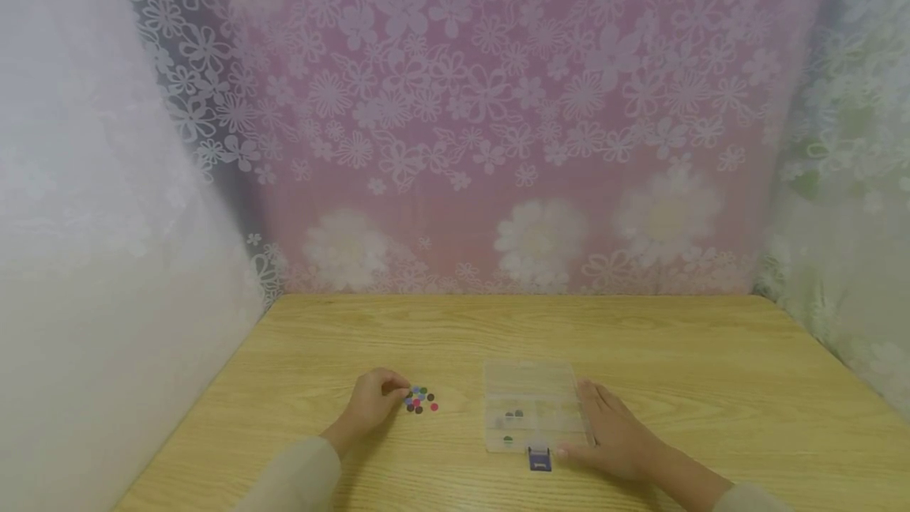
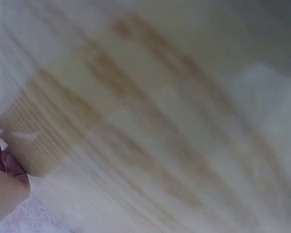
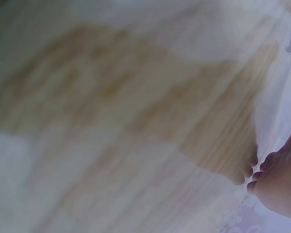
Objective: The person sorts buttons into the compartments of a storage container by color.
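Several small round discs (image 1: 434, 407), like buttons in blue, green, pink and black, lie in a cluster on the wooden table. At its left edge is my left hand (image 1: 370, 403), thumb and forefinger close together beside the discs; whether they pinch one is too small to tell. To the right sits a clear plastic compartment box (image 1: 554, 411) with a blue latch (image 1: 540, 461) at its front. A few dark discs and a green one (image 1: 508, 440) show in its left part. My right hand (image 1: 617, 434) rests against the box's right side, fingers extended, thumb at the front corner.
The wooden table (image 1: 682, 338) reaches back to a pink floral curtain (image 1: 455, 117). Pale sheets hang along the left (image 1: 107, 220) and right (image 1: 853, 220) sides. Bare wood separates the disc cluster from the box. Both wrist views mostly show blurred wood grain.
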`<state>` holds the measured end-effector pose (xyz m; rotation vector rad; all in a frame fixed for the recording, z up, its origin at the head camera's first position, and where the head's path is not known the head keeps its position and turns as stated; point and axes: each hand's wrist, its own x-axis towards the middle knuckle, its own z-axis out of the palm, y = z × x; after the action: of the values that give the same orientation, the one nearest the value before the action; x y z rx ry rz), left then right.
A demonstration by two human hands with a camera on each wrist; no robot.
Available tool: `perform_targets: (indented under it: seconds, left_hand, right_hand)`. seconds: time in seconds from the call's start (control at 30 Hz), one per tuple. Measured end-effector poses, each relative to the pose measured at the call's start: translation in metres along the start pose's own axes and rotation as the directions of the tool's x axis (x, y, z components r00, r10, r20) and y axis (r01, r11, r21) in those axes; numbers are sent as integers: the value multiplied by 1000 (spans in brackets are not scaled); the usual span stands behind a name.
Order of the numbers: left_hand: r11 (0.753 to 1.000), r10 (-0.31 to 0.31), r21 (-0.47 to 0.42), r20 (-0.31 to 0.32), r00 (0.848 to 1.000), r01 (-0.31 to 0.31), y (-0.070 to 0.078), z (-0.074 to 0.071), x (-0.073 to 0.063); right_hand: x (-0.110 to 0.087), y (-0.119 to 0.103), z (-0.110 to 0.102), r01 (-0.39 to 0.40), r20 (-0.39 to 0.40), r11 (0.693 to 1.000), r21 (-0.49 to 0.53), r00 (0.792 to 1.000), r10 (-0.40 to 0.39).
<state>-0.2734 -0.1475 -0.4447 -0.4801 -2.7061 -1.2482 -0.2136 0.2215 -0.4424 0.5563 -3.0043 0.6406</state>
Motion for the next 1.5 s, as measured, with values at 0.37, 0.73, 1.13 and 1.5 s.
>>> perform_targets:
  seconds: [0.37,0.73,1.13,1.5]
  left_hand:
    - [1000,-12,14,14,1000,12,4,-2,0]
    - [999,-20,39,19,1000,19,6,-1,2]
    - [999,-13,35,23,1000,12,4,0,1]
    - [999,-13,39,34,999,12,8,-2,0]
  right_hand:
    - [-1,-3,-3,0,5,1000,-9,1000,0]
    - [-1,-3,-2,4,-3,1000,-8,1000,-4]
    - [0,-2,-1,21,-31,999,-37,999,-22]
    - [-1,-3,-1,6,-15,1000,-26,1000,-6]
